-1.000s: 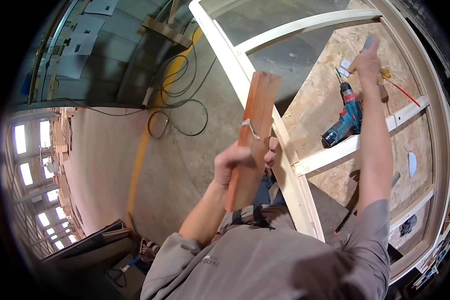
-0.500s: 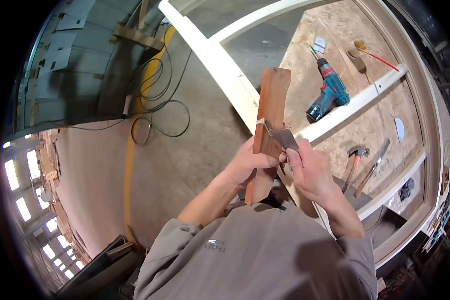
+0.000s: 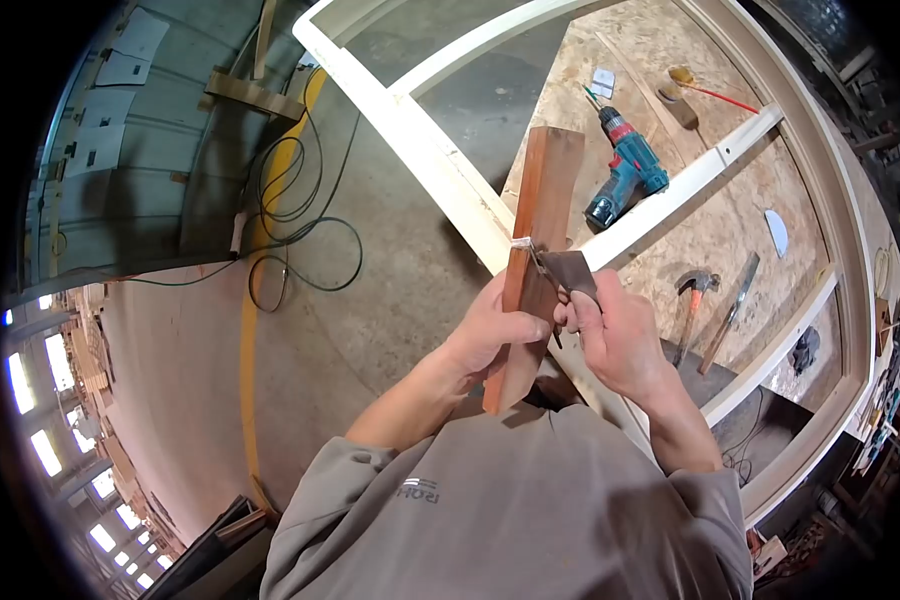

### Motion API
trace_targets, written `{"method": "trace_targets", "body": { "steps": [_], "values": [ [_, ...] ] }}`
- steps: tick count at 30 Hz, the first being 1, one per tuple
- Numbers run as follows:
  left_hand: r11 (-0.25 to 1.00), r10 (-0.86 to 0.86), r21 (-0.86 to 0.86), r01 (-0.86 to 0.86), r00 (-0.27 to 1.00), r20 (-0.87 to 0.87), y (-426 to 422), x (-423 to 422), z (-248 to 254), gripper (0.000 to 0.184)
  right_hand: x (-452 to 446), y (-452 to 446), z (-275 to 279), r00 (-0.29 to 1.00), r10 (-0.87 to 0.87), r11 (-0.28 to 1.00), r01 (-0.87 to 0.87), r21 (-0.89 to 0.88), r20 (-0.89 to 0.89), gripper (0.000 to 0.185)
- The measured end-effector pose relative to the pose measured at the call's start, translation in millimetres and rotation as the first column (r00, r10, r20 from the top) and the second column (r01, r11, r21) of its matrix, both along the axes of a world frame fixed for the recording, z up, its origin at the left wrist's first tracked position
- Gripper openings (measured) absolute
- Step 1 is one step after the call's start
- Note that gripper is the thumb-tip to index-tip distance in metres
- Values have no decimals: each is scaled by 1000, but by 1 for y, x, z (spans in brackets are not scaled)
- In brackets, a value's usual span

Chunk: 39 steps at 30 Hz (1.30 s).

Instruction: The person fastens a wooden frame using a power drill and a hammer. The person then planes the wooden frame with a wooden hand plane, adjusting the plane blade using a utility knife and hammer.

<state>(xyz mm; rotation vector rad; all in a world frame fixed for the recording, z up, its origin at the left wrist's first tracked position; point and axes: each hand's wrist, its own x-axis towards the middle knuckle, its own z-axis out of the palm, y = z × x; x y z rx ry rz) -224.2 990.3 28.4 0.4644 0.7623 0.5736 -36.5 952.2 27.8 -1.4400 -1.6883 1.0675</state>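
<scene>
A reddish-brown wooden block (image 3: 547,190) is held upright in front of the body, a pale tie or strip near its middle. My left hand (image 3: 495,335) is wrapped round its lower half, thumb across the face. In my right hand (image 3: 615,330) is a flat dark plate (image 3: 570,273), pinched between thumb and fingers, its left end against the block beside the pale strip. A small dark piece shows below the fingertips; what it is I cannot make out.
A pale wooden frame (image 3: 430,150) stands ahead and to the right. On the board (image 3: 730,215) within it are a cordless drill (image 3: 627,165), a hammer (image 3: 692,305), a chisel-like tool (image 3: 732,310) and a brush (image 3: 682,75). A cable (image 3: 310,235) coils on the floor.
My right hand has come back from the board to the block, now with the dark plate. The block has turned slightly more upright, and the view has shifted right.
</scene>
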Motion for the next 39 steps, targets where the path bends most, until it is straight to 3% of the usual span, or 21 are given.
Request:
{"method": "trace_targets", "body": {
  "steps": [7,11,14,17,21,22,25,29,32,36,39],
  "values": [
    [995,-52,81,56,997,-52,-8,1,0,88,3,-5,1,999,11,999,-12,-41,-36,12],
    [998,-5,64,6,1000,-23,-12,6,3,65,7,-11,1,993,-24,989,7,-148,-112,22],
    [999,43,15,-43,999,16,-13,5,5,64,8,-9,23,998,-55,989,55,134,-3,38],
    [998,53,-22,-53,998,-33,-9,5,14,64,24,-16,0,999,-33,973,36,230,-14,50],
    [999,44,-17,-45,997,-58,-11,8,10,60,9,-20,-2,922,-276,958,287,1,-270,26],
    [999,44,-17,-45,998,-38,-12,10,10,59,8,-19,4,939,-312,949,314,-13,-143,14],
    [1000,14,-1,-14,999,-38,-11,12,8,55,5,-16,10,969,-248,968,247,50,15,11],
    [998,-47,44,51,995,-92,-10,12,6,57,0,-13,8,978,-202,975,206,88,-53,11],
    [997,-42,65,48,994,-103,-12,16,12,63,4,-14,-1,988,-148,988,147,43,30,11],
    [987,-50,143,74,985,-168,-16,21,9,69,5,-12,2,989,-145,989,145,29,11,14],
    [976,-101,183,116,991,-91,-21,19,-8,67,10,-14,-4,993,-121,993,121,8,5,18]
  ]
}}
